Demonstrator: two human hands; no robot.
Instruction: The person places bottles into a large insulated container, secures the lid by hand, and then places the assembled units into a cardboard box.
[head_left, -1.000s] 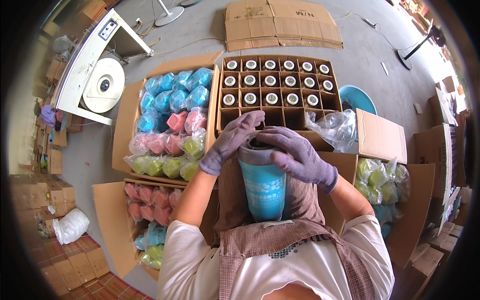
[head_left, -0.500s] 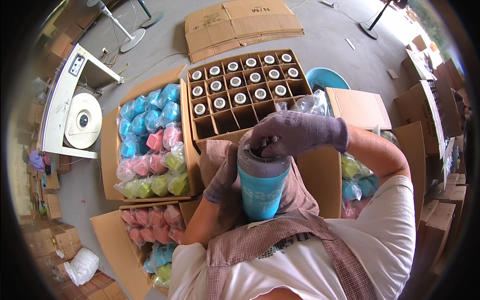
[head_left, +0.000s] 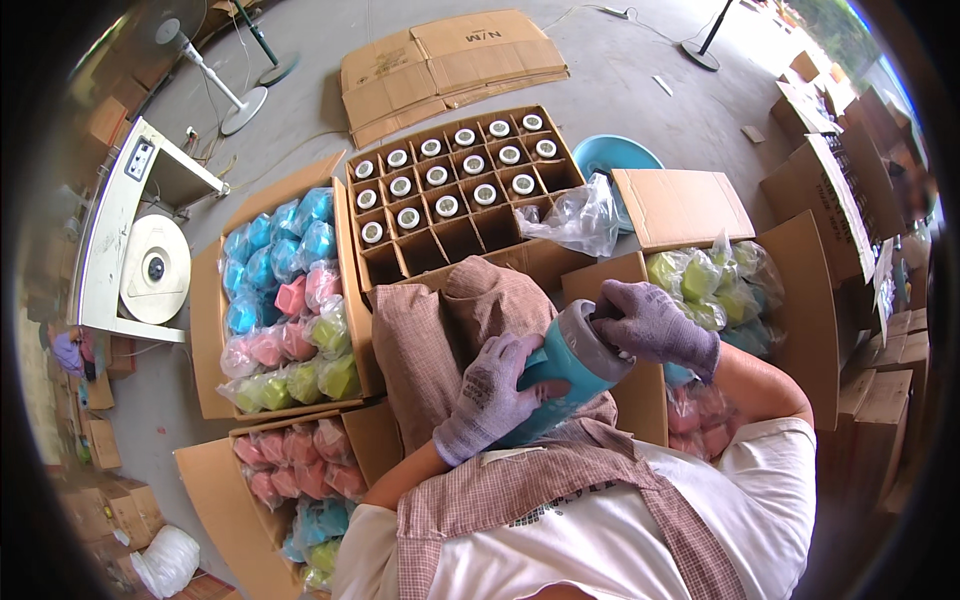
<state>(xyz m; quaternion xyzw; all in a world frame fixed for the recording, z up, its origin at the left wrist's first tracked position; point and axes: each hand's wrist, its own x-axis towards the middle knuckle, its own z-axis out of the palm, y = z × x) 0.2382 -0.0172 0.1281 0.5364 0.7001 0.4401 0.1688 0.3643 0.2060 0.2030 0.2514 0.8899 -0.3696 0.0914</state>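
Observation:
A blue flask (head_left: 568, 376) with a wide grey collar lies tilted over my lap, its mouth leaning up and to the right. My left hand (head_left: 490, 396), in a grey-purple knit glove, is wrapped round the flask's body. My right hand (head_left: 655, 325), gloved likewise, is at the flask's mouth with its fingers curled into the opening. What those fingers hold, if anything, is hidden. A brown checked apron (head_left: 420, 350) covers my lap under the flask.
Ahead stands a divided carton (head_left: 480, 240) with rows of white-capped bottles. Open cartons of bagged blue, pink and green pieces flank me: left (head_left: 210, 360), lower left (head_left: 215, 500), right (head_left: 815, 320). Clear plastic bags (head_left: 575, 218) lie by a blue basin (head_left: 620, 150). A white machine (head_left: 110, 240) stands at left.
The flask has gone from upright to tilted rightward. My left hand has come up round its body, and my right hand has shifted right with the mouth. The view has shifted slightly.

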